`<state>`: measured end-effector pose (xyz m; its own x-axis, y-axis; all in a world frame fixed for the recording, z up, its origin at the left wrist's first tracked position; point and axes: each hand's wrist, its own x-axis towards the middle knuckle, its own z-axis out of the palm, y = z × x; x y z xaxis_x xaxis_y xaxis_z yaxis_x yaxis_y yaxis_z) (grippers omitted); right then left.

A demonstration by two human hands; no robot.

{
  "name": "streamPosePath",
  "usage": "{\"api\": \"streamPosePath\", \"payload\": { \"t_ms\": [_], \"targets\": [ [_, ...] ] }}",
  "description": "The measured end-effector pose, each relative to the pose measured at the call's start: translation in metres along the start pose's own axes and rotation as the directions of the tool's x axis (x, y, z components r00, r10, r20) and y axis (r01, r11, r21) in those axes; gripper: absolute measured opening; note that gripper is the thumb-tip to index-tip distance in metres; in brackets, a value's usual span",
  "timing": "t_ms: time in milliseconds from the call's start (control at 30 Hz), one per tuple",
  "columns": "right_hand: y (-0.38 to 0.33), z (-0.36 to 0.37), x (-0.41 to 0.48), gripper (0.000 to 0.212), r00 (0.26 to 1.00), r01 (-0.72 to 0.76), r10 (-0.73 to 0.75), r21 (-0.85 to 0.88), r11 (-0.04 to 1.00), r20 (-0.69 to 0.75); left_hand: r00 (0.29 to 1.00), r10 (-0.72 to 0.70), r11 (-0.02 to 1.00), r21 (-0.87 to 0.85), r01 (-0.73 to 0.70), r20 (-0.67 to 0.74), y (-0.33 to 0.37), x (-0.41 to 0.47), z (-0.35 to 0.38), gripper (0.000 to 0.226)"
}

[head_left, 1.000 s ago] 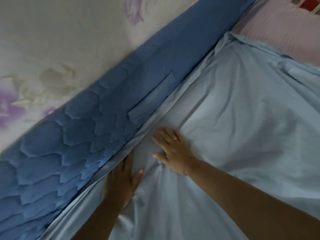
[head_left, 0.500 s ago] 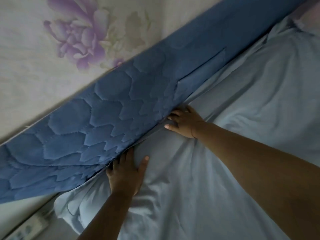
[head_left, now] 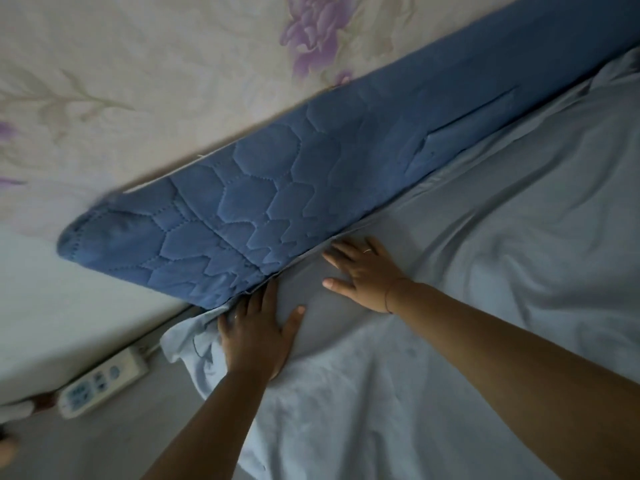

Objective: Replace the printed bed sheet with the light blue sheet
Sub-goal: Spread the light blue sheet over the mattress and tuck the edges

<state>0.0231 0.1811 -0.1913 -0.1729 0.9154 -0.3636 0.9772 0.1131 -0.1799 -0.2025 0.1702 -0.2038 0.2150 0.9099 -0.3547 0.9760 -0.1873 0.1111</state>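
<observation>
The light blue sheet (head_left: 502, 237) lies wrinkled over the bed and fills the right of the head view. Its left edge runs along a dark blue quilted bumper (head_left: 277, 209) that stands against the wall. My left hand (head_left: 258, 336) lies flat on the sheet at the bumper's near end, fingertips at the seam. My right hand (head_left: 365, 268) presses flat on the sheet a little further along, fingers spread toward the bumper. A loose corner of the sheet (head_left: 194, 348) hangs off the bed left of my left hand. No printed sheet is in view.
A wall with purple flower wallpaper (head_left: 311, 29) rises behind the bumper. Below the bed's corner a white power strip (head_left: 104, 381) lies on the grey floor (head_left: 104, 445). A white surface (head_left: 52, 306) sits at the left edge.
The view has swung left, so the bumper's near end and the power strip now show. My right hand has flattened and spread its fingers on the sheet; my left hand stays at the seam.
</observation>
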Motion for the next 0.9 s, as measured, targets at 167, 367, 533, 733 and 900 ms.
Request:
{"api": "streamPosePath", "payload": {
  "t_ms": [167, 367, 533, 733, 900],
  "targets": [
    [-0.002, -0.006, 0.033, 0.071, 0.992, -0.008, 0.012, -0.034, 0.999, 0.123, 0.997, -0.078, 0.979, -0.188, 0.076, 0.000, -0.027, -0.004, 0.008, 0.098],
    [-0.003, -0.004, 0.055, 0.065, 0.986, -0.118, 0.109, 0.066, 0.991, 0.129, 0.989, -0.142, 0.922, -0.360, 0.146, 0.037, -0.035, 0.008, 0.013, 0.093],
    [-0.001, -0.005, 0.037, 0.070, 0.993, -0.088, 0.089, -0.020, 0.996, 0.075, 0.976, -0.216, 0.954, -0.211, 0.214, 0.013, -0.019, -0.006, -0.001, 0.102],
    [0.103, -0.023, -0.006, 0.078, 0.928, -0.362, 0.369, -0.119, 0.925, 0.044, 0.991, 0.130, 0.986, -0.106, -0.129, 0.008, 0.063, 0.002, -0.010, 0.115],
    [0.155, -0.037, 0.004, 0.063, 0.930, -0.330, 0.354, -0.201, 0.922, 0.100, 0.954, 0.299, 0.947, -0.127, -0.295, 0.017, 0.126, 0.056, -0.008, 0.109]
  ]
}}
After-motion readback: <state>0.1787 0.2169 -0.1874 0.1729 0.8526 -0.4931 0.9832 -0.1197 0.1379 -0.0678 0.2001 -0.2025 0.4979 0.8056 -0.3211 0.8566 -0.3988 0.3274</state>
